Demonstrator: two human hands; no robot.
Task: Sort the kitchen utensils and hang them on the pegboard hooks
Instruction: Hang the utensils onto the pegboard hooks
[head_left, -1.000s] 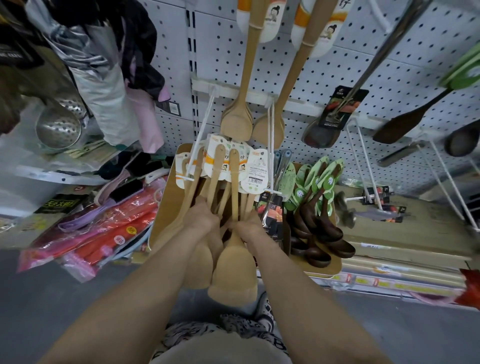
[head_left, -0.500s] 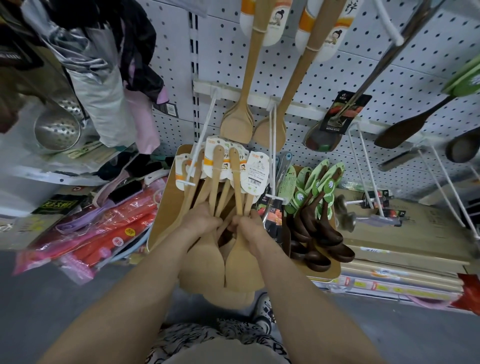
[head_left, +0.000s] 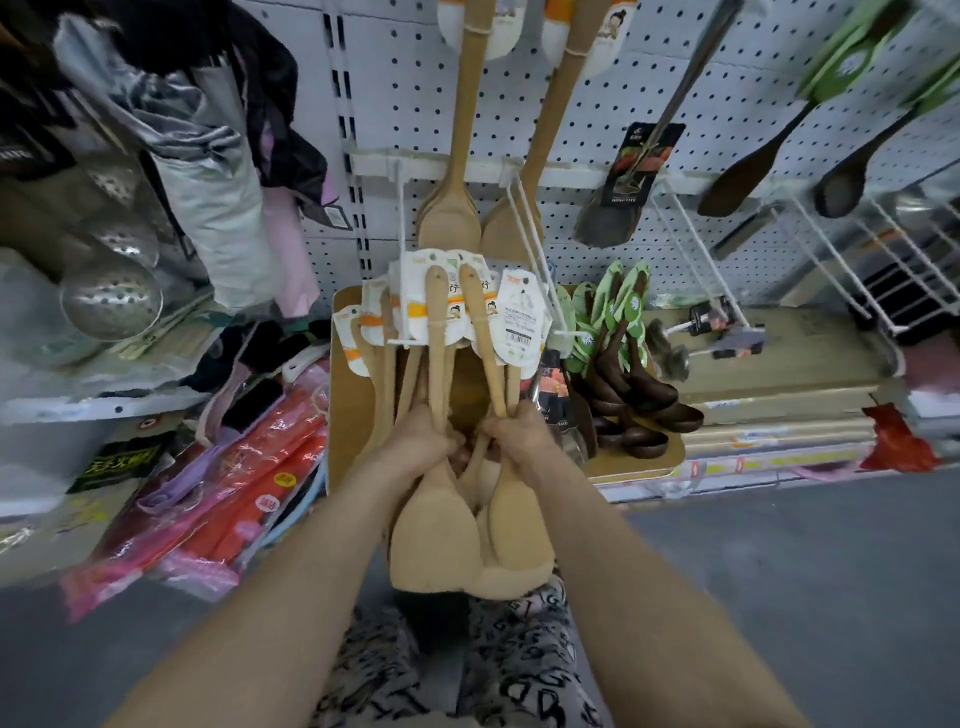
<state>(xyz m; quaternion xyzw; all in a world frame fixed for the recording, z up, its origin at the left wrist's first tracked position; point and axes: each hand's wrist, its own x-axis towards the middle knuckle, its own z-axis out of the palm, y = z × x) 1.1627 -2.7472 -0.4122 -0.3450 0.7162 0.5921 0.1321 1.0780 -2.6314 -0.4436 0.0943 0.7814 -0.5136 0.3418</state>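
A bunch of pale wooden spatulas (head_left: 434, 540) with white paper labels (head_left: 511, 317) hangs from a white hook (head_left: 402, 218) on the grey pegboard (head_left: 623, 93). My left hand (head_left: 415, 444) grips several of their handles at mid length. My right hand (head_left: 519, 431) is closed around the handle of another wooden spatula (head_left: 519, 519), whose handle tip points up beside the labels. The two hands touch each other. The broad blades hang below my hands.
Two long wooden spoons (head_left: 452, 208) hang above the bunch. Dark brown ladles with green cards (head_left: 628, 374) hang to the right over a wooden board (head_left: 348, 405). Empty white hooks (head_left: 691, 244) stick out at right. Metal strainers (head_left: 111, 299) and red packets (head_left: 249, 493) lie at left.
The bunch of spatulas has been gathered higher and closer together. My right hand has shifted right along one handle, and the blades now hang side by side.
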